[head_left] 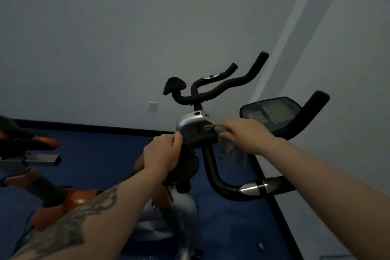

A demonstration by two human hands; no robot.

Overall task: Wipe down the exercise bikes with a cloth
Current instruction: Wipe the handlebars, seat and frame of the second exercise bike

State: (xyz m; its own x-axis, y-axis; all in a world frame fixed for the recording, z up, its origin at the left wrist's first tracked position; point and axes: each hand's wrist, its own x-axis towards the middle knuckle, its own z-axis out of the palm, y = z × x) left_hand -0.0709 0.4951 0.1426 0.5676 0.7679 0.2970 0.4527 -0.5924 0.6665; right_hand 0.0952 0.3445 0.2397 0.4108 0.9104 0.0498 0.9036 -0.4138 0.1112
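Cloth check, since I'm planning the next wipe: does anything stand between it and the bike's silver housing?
Nothing visible. The right hand already holds the cloth against the silver housing; the left hand grips the housing's opposite edge, clear of the cloth.

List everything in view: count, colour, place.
bike: one, black and silver, centre, its handlebars toward the wall
console: one, black with grey screen, right
second bike: one, orange and black, left
cloth: one, grey, hanging from the right hand against the silver housing
floor: blue, below
wall: white, behind
socket: one, white, low on the wall
left hand: one, fingers curled on the housing's left edge
right hand: one, holding the cloth
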